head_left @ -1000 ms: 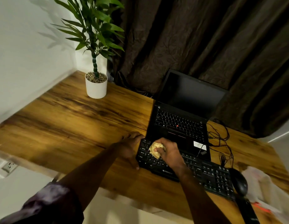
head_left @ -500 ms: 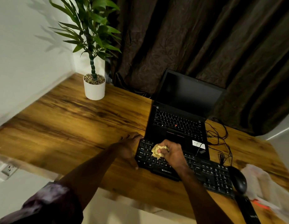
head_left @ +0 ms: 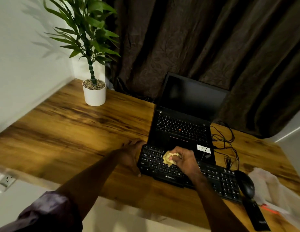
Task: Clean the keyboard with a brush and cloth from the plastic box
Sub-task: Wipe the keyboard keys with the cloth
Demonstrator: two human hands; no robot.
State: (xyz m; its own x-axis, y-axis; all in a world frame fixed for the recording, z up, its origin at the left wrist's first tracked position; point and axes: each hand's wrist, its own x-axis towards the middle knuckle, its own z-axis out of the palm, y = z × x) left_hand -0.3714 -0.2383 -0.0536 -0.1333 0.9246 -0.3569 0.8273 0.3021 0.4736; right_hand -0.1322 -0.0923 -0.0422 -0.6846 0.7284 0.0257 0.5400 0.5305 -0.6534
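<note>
A black external keyboard [head_left: 218,179] lies along the near edge of the wooden desk [head_left: 70,134]. My right hand [head_left: 184,159] holds a crumpled yellow cloth [head_left: 169,159] and presses it on the keys of the keyboard's left half. My left hand [head_left: 133,154] rests flat against the keyboard's left end, fingers spread on the desk and along the edge. A clear plastic box [head_left: 269,190] sits at the right edge of the desk, blurred; an orange-red item lies by it. No brush can be made out.
An open black laptop [head_left: 182,126] stands just behind the keyboard, with cables [head_left: 224,141] to its right. A black mouse [head_left: 245,184] and a flat black object [head_left: 256,216] lie at the keyboard's right end. A white potted plant [head_left: 94,95] stands at the back left.
My right hand has slid the cloth a little to the right across the keys. My left hand stays at the keyboard's left end. The view has shifted slightly.
</note>
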